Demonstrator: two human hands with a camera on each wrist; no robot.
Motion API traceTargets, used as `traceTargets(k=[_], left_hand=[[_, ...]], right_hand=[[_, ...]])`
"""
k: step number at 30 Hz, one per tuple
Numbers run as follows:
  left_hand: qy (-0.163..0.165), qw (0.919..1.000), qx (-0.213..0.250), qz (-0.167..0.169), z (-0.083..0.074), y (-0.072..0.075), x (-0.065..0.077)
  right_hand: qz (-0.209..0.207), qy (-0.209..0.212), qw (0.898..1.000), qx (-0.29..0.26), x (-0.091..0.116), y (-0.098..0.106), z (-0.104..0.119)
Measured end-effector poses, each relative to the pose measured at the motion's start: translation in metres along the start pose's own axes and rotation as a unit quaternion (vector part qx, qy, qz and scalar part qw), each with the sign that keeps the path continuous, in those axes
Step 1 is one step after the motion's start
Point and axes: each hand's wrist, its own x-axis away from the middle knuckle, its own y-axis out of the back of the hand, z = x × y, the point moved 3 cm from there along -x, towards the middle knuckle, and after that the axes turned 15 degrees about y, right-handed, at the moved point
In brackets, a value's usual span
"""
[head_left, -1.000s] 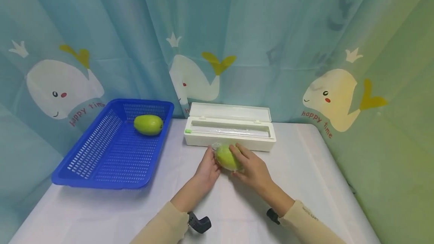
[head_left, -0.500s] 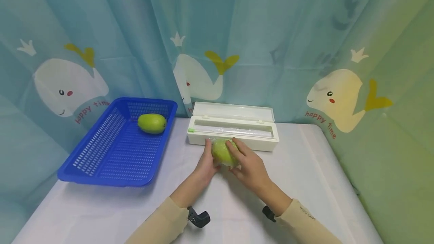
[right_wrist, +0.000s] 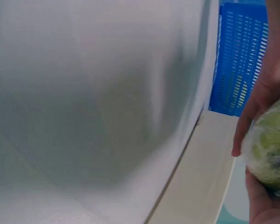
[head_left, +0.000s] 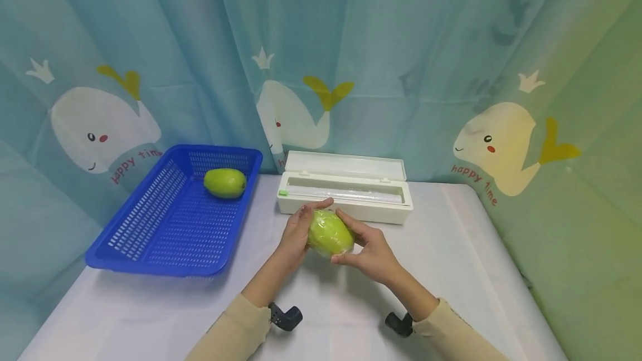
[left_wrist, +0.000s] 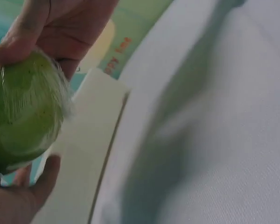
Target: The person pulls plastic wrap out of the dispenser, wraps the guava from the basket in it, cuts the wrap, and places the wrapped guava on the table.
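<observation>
A green oval fruit (head_left: 330,233), mango-like in shape, is wrapped in clear cling film and held above the table. My right hand (head_left: 371,250) grips its right side, thumb below and fingers above. My left hand (head_left: 295,233) lies against its left end, with outstretched fingers reaching past the top. In the left wrist view the film looks creased over the fruit (left_wrist: 25,109). Gathered film bunches at one end of the fruit (right_wrist: 273,151) in the right wrist view. Just behind the hands stands a white cling film box (head_left: 346,209), lid up, with a roll (head_left: 346,194) inside.
At left is a blue perforated basket (head_left: 150,268) with another green fruit (head_left: 224,183) near its back right corner. A white cloth (head_left: 451,272) covers the table. Behind hangs a blue curtain (head_left: 401,32) printed with whales.
The wrapped fruit has been turned and has shifted slightly left. My left hand's fingers have stretched over its far side, while the right thumb has come to its near side.
</observation>
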Motion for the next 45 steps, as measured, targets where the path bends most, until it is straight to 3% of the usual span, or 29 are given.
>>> traceTargets(k=[3, 6, 9, 11, 14, 18, 20, 22, 27, 34, 41, 45], left_hand=[[-0.01, 0.9977, -0.059, -0.033, -0.002, 0.0, 0.0], [-0.007, 0.9948, -0.093, -0.039, -0.002, 0.002, 0.0], [0.012, 0.9951, -0.098, 0.0, -0.004, 0.007, 0.0], [0.035, 0.9969, -0.063, 0.029, -0.006, 0.013, 0.001], [0.041, 0.9973, -0.019, 0.058, -0.014, 0.022, 0.001], [-0.002, 0.9933, -0.035, 0.11, -0.026, 0.02, -0.002], [-0.002, 0.9898, -0.024, 0.141, -0.028, 0.014, -0.004], [0.011, 0.9883, 0.003, 0.152, -0.028, 0.009, -0.006], [0.036, 0.9879, 0.06, 0.138, -0.019, 0.006, -0.007], [0.048, 0.9897, 0.052, 0.124, -0.015, 0.009, -0.006], [0.017, 0.9973, 0.07, 0.015, -0.026, 0.011, 0.002], [0.004, 0.9982, 0.058, -0.018, -0.027, 0.005, 0.005]], right_hand=[[0.001, 0.009, 1.0, 0.008, 0.001, 0.0, 0.001], [0.003, 0.018, 1.0, 0.012, 0.001, 0.0, 0.001], [0.013, 0.013, 1.0, 0.002, 0.0, 0.001, 0.0], [0.022, -0.003, 1.0, -0.019, 0.0, 0.003, -0.001], [0.037, -0.028, 0.995, -0.091, 0.0, 0.006, -0.003], [0.06, -0.035, 0.97, -0.232, -0.003, 0.004, -0.004], [0.071, -0.034, 0.958, -0.276, -0.004, 0.001, -0.005], [0.074, -0.037, 0.954, -0.287, -0.006, -0.002, -0.005], [0.07, -0.043, 0.957, -0.279, -0.005, -0.001, -0.007], [0.068, -0.048, 0.956, -0.281, -0.006, -0.002, -0.007], [0.035, -0.035, 0.971, -0.233, -0.011, -0.01, 0.002], [0.016, -0.011, 0.982, -0.19, -0.012, -0.012, 0.007]])
